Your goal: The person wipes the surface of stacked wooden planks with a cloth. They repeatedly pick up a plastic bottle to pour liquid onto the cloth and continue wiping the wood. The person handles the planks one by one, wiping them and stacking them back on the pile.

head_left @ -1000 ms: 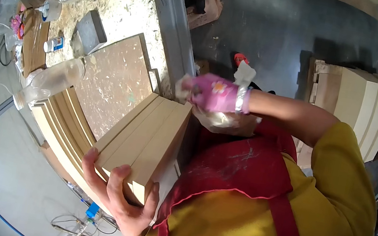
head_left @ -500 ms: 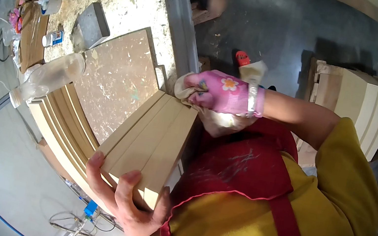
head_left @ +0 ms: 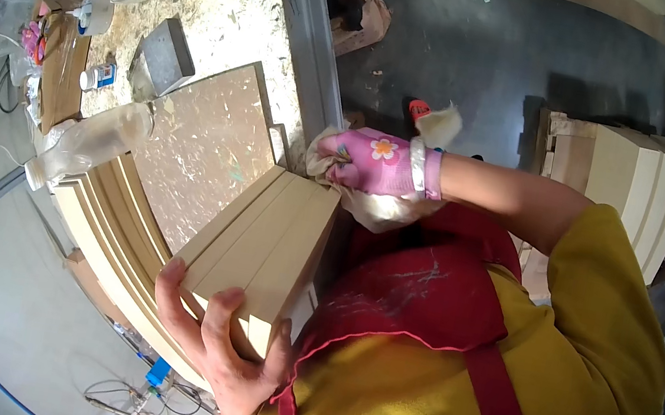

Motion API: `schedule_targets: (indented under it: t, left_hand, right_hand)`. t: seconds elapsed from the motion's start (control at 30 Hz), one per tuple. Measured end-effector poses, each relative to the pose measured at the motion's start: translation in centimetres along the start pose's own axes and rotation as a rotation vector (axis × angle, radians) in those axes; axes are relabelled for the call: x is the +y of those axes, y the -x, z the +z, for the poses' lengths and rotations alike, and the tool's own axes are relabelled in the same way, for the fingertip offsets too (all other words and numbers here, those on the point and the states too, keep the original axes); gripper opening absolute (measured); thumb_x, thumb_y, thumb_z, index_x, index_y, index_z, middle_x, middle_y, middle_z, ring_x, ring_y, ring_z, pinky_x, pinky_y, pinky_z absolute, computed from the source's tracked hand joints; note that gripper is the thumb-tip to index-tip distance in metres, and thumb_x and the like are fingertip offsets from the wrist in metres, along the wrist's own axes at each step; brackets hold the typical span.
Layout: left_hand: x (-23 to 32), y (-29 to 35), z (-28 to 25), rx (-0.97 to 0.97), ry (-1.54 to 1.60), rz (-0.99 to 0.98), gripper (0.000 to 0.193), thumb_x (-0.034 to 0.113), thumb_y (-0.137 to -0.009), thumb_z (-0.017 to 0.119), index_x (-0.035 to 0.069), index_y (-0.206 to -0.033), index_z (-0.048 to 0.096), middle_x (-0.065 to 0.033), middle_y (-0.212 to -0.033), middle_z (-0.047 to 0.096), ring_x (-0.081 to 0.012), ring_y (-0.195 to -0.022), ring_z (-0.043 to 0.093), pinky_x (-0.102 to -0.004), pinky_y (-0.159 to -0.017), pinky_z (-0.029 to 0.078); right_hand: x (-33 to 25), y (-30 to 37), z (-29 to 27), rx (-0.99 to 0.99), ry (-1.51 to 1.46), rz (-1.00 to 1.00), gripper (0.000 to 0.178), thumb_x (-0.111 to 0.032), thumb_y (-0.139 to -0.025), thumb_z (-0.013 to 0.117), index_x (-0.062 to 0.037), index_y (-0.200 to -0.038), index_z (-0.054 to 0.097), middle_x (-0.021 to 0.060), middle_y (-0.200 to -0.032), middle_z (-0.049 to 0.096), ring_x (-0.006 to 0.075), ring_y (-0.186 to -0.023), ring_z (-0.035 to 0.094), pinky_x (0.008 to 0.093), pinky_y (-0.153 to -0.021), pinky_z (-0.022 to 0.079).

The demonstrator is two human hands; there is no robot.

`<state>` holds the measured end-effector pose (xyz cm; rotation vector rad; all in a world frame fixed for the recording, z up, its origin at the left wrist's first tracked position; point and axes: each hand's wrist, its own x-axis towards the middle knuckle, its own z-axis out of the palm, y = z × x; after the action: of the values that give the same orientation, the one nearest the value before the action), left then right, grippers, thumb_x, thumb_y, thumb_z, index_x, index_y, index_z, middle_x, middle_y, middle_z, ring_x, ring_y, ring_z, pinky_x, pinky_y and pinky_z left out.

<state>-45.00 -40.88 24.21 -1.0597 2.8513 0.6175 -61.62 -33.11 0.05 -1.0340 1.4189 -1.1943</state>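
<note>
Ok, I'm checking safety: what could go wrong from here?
The bare left hand holds the boards by their edges, so a splinter seems possible. The pale cloth bunched in the gloved right hand might snag on a board corner. With the left grip at one end, the boards might slide apart.

This looks like a workshop, with pale boards (head_left: 262, 235) at the left hand (head_left: 230, 357), a stained workbench (head_left: 238, 33) beyond it and stacked slabs (head_left: 636, 192) past the right hand (head_left: 375, 164).
</note>
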Motion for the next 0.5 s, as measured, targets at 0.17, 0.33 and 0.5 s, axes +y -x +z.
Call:
schedule_targets:
  t: [0.17,0.33,0.5]
  left_hand:
    - [-0.5,0.0,-0.2,0.0,-0.013,0.049,0.051,0.016,-0.062,0.074,0.01,-0.107,0.051,-0.0221,-0.142,0.027,-0.0393,-0.127,0.033,-0.0475,-0.102,0.031]
    - [-0.9,0.2,0.1,0.008,0.015,0.052,0.052,0.014,-0.058,0.074,0.012,-0.105,0.053,-0.0252,-0.141,0.026,-0.0446,-0.129,0.031,-0.0525,-0.104,0.03]
    - [-0.8,0.1,-0.2,-0.01,-0.044,0.096,0.05,0.019,-0.065,0.073,0.007,-0.109,0.051,-0.0177,-0.145,0.027,-0.0311,-0.131,0.034,-0.0378,-0.097,0.038]
  right_hand:
    - [-1.7,0.9,-2.9,-0.075,-0.143,0.17,0.035,-0.008,-0.087,0.054,-0.0014,-0.121,0.054,0.0152,-0.094,0.065,0.0213,-0.079,0.065,0.0314,-0.068,0.052]
    - [-0.5,3.0,-0.6,-0.269,-0.824,0.115,0.039,-0.02,-0.09,0.053,-0.0024,-0.124,0.05,0.017,-0.092,0.065,0.0212,-0.071,0.067,0.0308,-0.059,0.054]
    - [-2.2,1.6,-0.2,0.057,-0.113,0.099,0.031,-0.011,-0.083,0.057,-0.0031,-0.113,0.053,0.0153,-0.086,0.064,0.0278,-0.083,0.065,0.0377,-0.075,0.05]
